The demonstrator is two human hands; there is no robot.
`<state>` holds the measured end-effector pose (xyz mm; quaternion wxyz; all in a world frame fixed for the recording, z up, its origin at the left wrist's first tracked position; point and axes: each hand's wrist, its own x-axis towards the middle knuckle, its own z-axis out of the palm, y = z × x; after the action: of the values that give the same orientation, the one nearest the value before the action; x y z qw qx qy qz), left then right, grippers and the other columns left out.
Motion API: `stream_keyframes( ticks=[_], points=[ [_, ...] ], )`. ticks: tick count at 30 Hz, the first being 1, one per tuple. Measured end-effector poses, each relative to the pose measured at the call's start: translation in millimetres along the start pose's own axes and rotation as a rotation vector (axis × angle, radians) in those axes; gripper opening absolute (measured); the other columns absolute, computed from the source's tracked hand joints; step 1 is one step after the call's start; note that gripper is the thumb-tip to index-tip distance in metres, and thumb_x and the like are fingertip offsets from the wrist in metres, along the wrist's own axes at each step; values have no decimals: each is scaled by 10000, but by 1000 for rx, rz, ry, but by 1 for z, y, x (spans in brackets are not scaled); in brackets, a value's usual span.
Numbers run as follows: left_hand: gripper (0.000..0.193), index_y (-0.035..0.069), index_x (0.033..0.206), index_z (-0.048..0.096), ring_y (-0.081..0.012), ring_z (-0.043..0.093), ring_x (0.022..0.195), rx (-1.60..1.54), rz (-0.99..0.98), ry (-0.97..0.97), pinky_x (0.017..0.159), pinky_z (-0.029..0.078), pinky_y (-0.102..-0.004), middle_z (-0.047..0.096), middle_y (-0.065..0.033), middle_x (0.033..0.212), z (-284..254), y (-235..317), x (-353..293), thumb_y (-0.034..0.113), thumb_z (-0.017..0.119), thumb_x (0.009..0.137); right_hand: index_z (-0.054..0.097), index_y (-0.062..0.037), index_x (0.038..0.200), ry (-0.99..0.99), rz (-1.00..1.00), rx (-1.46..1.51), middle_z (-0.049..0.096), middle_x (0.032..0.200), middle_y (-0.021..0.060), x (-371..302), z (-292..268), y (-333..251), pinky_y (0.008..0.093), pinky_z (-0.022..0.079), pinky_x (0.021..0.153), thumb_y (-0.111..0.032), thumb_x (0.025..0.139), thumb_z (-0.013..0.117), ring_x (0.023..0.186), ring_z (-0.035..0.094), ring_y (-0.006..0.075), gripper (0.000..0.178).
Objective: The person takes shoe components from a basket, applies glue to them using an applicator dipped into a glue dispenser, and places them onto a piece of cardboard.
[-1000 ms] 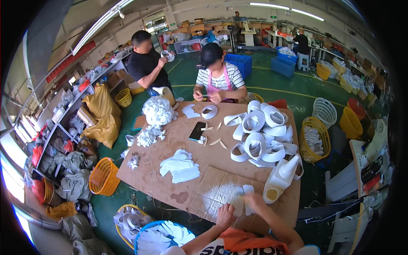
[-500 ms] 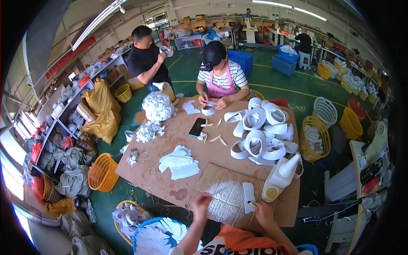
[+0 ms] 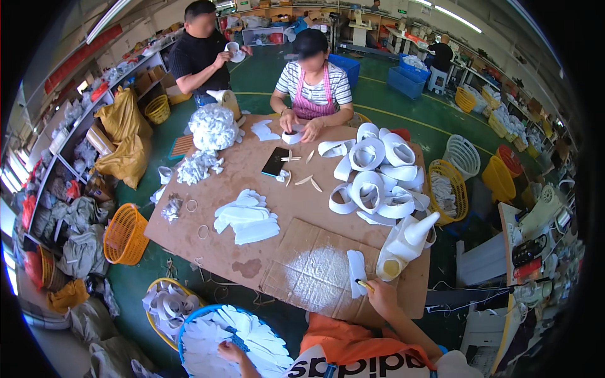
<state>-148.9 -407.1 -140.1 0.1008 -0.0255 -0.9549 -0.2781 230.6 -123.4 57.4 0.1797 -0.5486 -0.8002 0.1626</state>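
In my right hand (image 3: pixel 382 298) is a small brush (image 3: pixel 362 283) with a yellowish handle. Its dark tip rests against a long white piece (image 3: pixel 355 264) lying on the cardboard sheet (image 3: pixel 295 238). A rough whitish patch (image 3: pixel 318 277) covers the cardboard to the left of that piece. My left hand (image 3: pixel 232 353) is low over a blue basket (image 3: pixel 186 322) full of flat white pieces (image 3: pixel 258 337). Its fingers are drawn together among them; whatever they pinch is too small to make out. Just beyond my right hand stands a white bottle (image 3: pixel 403 247) with a cone-shaped spout.
White curved parts (image 3: pixel 372 170) are heaped on the table's right side. A stack of white pieces (image 3: pixel 246 217), a phone (image 3: pixel 275 162) and a white bundle (image 3: pixel 214 128) lie farther left. Two co-workers (image 3: pixel 313 88) (image 3: pixel 200 53) are across the table. Yellow baskets (image 3: pixel 126 234) stand around it.
My left hand has left the cardboard and moved down and left to the blue basket. My right hand keeps the brush at the white piece. The whole view has shifted slightly.
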Motion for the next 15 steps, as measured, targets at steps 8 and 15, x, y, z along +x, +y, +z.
stream_keyframes(
  ticks=[8,15],
  points=[
    [136,14,852,591,-347,548,808,121,-178,-287,720,459,-436,582,-171,861,53,-28,-62,77,550,739,604,-60,895,-20,11,-40,560,809,118,3,-8,-8,415,453,588,-107,770,591,701,567,340,134],
    [153,29,885,585,-346,557,826,170,-314,-217,701,463,-439,563,-177,903,23,8,-25,80,537,749,609,-53,884,-12,28,-17,565,795,127,-3,-3,-14,414,454,611,-108,775,587,712,568,341,123]
  ],
)
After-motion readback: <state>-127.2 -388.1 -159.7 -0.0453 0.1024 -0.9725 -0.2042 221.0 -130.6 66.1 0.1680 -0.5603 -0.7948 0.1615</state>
